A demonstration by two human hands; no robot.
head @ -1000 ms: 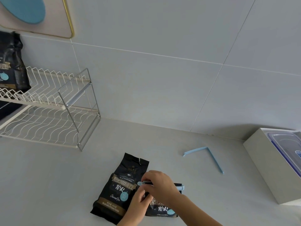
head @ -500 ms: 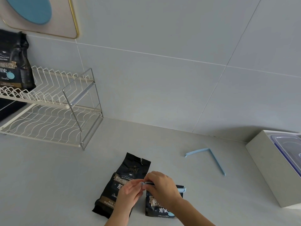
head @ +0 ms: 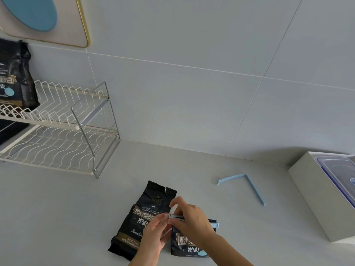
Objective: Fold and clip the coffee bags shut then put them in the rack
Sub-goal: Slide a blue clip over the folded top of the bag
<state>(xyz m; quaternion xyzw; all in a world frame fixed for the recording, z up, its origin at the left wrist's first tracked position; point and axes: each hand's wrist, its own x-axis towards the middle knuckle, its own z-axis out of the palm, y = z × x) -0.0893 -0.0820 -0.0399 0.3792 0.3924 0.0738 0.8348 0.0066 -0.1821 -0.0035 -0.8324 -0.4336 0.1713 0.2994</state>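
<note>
Two black coffee bags lie on the grey counter near me. The left bag (head: pixel 148 214) lies flat with its top unfolded. The right bag (head: pixel 189 244) has its top folded, with a light blue clip (head: pixel 213 224) across the fold. My right hand (head: pixel 192 219) presses on the clip and the fold. My left hand (head: pixel 155 231) pinches the clip's left end. A third black coffee bag (head: pixel 14 77) stands on the upper tier of the white wire rack (head: pixel 57 131) at the left. A spare blue clip (head: pixel 247 184) lies open in an L shape on the counter to the right.
A white box (head: pixel 315 198) holding a clear plastic container (head: pixel 340 175) sits at the right edge of the counter. A tiled wall rises behind the counter. A gold-framed board with a blue oval (head: pixel 38 14) hangs above the rack.
My left hand has moved up from the bag's side to the left end of the clip. My right hand stays on the clip and fold. The view shifted slightly.
</note>
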